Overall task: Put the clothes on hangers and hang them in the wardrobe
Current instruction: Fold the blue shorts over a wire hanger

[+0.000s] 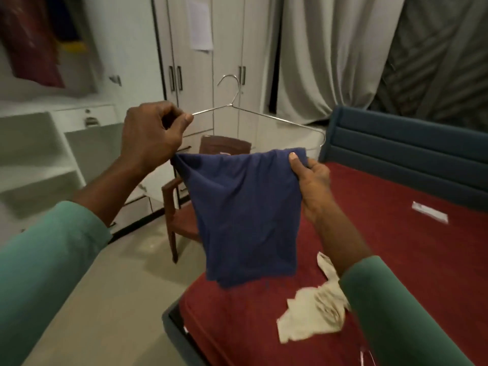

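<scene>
A dark blue garment (245,215) hangs folded in the air between my hands, over the edge of the bed. My left hand (150,136) pinches the left end of a thin metal hanger (264,117) and also grips the garment's left top corner. My right hand (311,180) grips the garment's right top corner, just below the hanger's right bend. The hanger's hook points up. A crumpled cream cloth (314,310) lies on the red bedsheet (396,247). The open wardrobe (34,159) stands at the left, with a red garment (31,40) hanging inside.
A brown wooden chair (182,207) stands between the bed and the wardrobe. Closed white cupboard doors (195,75) fill the back wall. Grey curtains (330,62) hang at the right. The blue headboard (409,154) borders the bed. A small white packet (429,212) lies on the sheet.
</scene>
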Demonstrator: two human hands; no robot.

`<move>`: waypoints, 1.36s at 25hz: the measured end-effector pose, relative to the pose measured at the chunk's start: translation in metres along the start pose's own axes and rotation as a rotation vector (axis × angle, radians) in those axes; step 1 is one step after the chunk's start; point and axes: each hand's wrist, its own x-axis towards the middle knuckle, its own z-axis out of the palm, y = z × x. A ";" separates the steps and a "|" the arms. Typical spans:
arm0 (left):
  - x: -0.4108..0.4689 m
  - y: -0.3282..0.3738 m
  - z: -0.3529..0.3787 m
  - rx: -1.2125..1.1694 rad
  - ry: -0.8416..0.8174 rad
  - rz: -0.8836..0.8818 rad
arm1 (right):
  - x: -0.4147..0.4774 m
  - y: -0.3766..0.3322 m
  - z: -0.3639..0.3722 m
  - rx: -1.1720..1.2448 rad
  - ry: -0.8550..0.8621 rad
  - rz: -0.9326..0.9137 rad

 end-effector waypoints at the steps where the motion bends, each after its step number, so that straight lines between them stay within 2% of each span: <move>1: 0.004 -0.015 -0.018 0.021 0.013 -0.006 | 0.001 -0.001 0.030 0.025 -0.030 0.027; 4: 0.013 -0.074 -0.069 0.071 0.076 -0.036 | 0.000 0.007 0.118 0.058 -0.139 0.078; 8: 0.045 -0.160 -0.139 0.066 0.147 -0.081 | 0.025 0.022 0.233 -0.052 -0.138 -0.050; 13: 0.099 -0.249 -0.205 0.146 0.184 -0.090 | 0.065 0.024 0.371 0.201 -0.239 0.100; 18: 0.163 -0.342 -0.241 0.244 0.267 -0.089 | 0.125 0.030 0.483 0.239 -0.197 0.050; 20: 0.188 -0.380 -0.246 0.268 0.290 -0.093 | 0.147 0.032 0.527 -0.014 -0.109 -0.127; 22: 0.215 -0.420 -0.251 0.293 0.305 -0.086 | 0.170 0.036 0.572 -0.304 0.065 -0.518; 23: 0.231 -0.442 -0.254 0.313 0.321 -0.066 | 0.189 0.036 0.597 -0.413 0.087 -0.700; 25: 0.260 -0.483 -0.264 0.379 0.342 -0.034 | 0.238 0.033 0.644 -0.620 -0.031 -0.863; 27: 0.290 -0.521 -0.277 0.451 0.349 -0.033 | 0.289 0.032 0.686 -0.763 -0.196 -0.905; 30: 0.337 -0.581 -0.300 0.517 0.358 -0.036 | 0.346 0.033 0.757 -0.741 -0.328 -1.023; 32: 0.365 -0.619 -0.311 0.529 0.383 -0.046 | 0.365 0.033 0.810 -0.519 -0.430 -0.951; 34: 0.399 -0.660 -0.319 0.506 0.426 -0.050 | 0.380 0.030 0.865 -0.297 -0.411 -0.879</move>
